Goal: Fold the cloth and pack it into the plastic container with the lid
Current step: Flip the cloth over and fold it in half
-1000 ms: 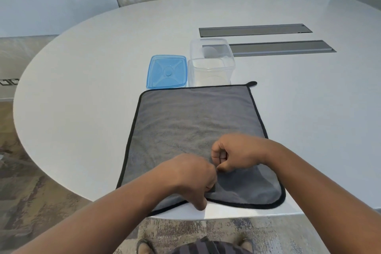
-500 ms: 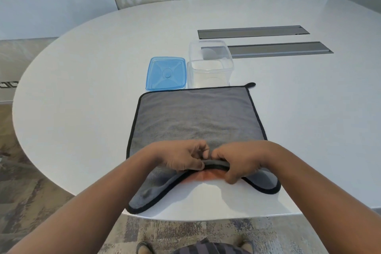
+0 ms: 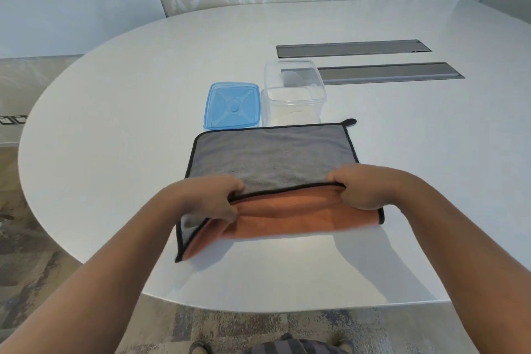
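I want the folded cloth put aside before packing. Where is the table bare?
Bare: the table left of the blue lid and cloth, and right of the cloth below the grey slots. Crowded: lid and clear container sit side by side along the cloth's far edge.

Both forearms reach forward, bare. Left hand (image 3: 212,200) and right hand (image 3: 360,190) knuckles-up, level, apart, each grip pinched closed on cloth (image 3: 275,164) edge.
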A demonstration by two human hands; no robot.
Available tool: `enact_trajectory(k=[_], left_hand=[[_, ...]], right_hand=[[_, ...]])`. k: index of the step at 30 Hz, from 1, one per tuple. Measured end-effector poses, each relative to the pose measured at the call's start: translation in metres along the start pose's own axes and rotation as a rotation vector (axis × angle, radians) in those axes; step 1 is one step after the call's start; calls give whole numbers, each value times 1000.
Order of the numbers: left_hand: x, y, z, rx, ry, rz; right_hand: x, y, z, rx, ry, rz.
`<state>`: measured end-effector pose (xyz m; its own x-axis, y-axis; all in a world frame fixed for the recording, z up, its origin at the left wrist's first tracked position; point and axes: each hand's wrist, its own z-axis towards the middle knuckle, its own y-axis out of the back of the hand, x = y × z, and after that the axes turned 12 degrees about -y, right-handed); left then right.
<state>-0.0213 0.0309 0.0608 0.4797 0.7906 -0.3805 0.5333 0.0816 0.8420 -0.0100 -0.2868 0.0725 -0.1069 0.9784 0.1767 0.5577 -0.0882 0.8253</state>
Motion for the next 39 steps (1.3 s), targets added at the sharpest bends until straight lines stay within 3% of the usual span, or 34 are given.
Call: enact_trajectory(k=[5,9,14,16,18,21,24,30,35,39], left_hand=[[31,15,-13,-97,100,27],[53,15,-21,-192,174,-163],[67,5,-18,-715,254,-609],[69,-1,-18,-825,268,-827],[74,-8,-20,-755,291,-960],[85,-19,-16,-728,349,-938],[85,-20,-10,-759,358,-940],[85,-15,-16,-423,333,-1041],[87,-11,-23,-319,343,-1069],[87,-8,-27,-316,373,-1082]], right_hand=[[-21,7,16,-170,-55,75],[-33,4,30,-246,-111,305],[-34,-2,39,-314,-157,802],[-34,-3,42,-322,-190,974],[-36,-5,45,-328,-224,1086],[-40,-12,49,-291,-257,1117],[-43,-17,50,-263,-277,1048],[-45,-8,46,-48,-254,795],[-48,-2,40,109,-236,723],[-50,-1,42,50,-198,767]])
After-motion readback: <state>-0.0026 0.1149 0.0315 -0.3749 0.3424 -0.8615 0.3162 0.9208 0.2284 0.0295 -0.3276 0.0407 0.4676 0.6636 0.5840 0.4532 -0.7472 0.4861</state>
